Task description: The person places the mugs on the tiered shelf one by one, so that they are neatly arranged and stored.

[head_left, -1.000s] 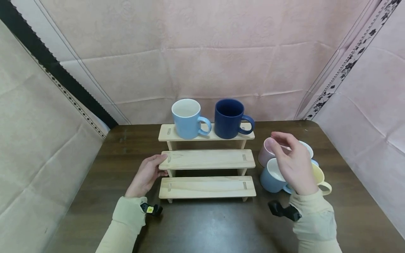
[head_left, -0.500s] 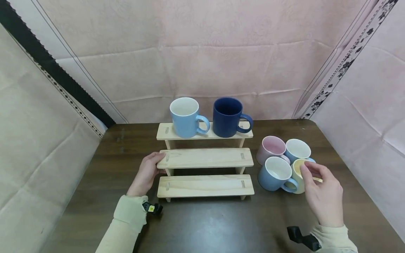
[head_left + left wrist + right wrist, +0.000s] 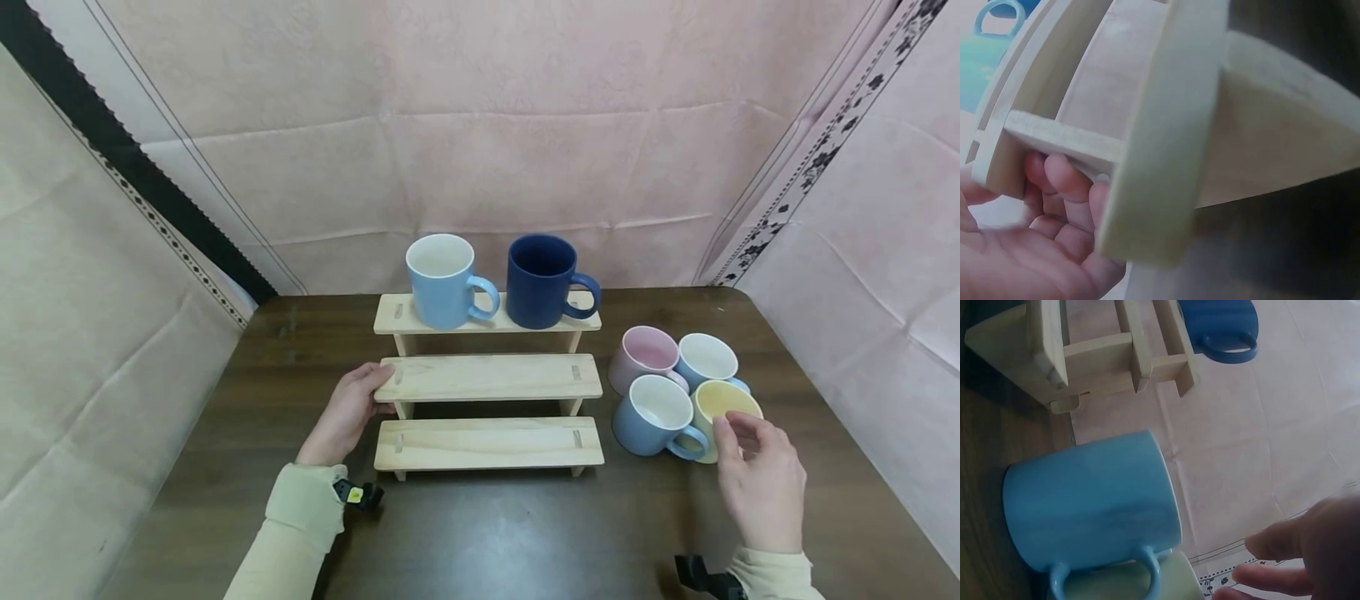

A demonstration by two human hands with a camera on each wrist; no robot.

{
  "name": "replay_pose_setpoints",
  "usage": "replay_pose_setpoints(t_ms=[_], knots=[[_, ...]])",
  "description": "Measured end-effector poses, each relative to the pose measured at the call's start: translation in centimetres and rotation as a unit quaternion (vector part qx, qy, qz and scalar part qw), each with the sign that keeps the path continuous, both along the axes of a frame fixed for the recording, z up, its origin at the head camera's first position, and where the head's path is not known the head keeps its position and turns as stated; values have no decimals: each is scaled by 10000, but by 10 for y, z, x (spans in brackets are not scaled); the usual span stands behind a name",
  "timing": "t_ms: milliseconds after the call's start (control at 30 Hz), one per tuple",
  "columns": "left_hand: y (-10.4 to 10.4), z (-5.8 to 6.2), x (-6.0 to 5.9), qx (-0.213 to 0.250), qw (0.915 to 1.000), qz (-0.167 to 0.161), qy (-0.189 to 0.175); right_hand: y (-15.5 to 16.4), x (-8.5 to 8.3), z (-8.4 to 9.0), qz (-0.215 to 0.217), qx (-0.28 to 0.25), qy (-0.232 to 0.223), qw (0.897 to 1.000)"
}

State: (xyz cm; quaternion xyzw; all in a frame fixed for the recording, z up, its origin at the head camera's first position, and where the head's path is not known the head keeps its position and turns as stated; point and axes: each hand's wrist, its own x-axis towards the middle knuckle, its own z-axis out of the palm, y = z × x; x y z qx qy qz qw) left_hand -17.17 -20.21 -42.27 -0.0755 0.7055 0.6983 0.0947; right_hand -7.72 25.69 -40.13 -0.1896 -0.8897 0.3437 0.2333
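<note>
At centre left the left hand (image 3: 347, 414) grips the end of the rack's (image 3: 491, 379) middle step, while at lower right the right hand (image 3: 761, 487), fingers loosely curled, touches the yellow mug's (image 3: 722, 401) rim beside the blue mug (image 3: 654, 414).

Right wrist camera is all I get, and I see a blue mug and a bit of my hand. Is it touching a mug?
Observer: The right hand has its fingertips at the yellow mug, by the rim; I can't tell if they touch.
Operator: How many mugs sit there?
Observer: Four on the table: yellow, pink mug, and two light blue.
Operator: What's the other hand doing?
Observer: The left hand grips the wooden shelf at its middle step's left end.
</note>
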Motion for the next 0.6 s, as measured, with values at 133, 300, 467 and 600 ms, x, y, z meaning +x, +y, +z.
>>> replay_pose_setpoints(t_ms=[133, 300, 467, 600], knots=[[-2, -1, -1, -46, 9999, -127, -33, 2, 0, -4, -34, 1, -120, 9999], [-3, -1, 0, -11, 9999, -136, -28, -1, 1, -10, 5, 44, -115, 9999], [-2, -1, 0, -33, 9999, -120, -28, -7, 2, -16, 86, -93, -119, 9998], [-2, -2, 0, -42, 9999, -105, -26, -7, 2, -20, 153, -26, -190, 9997]])
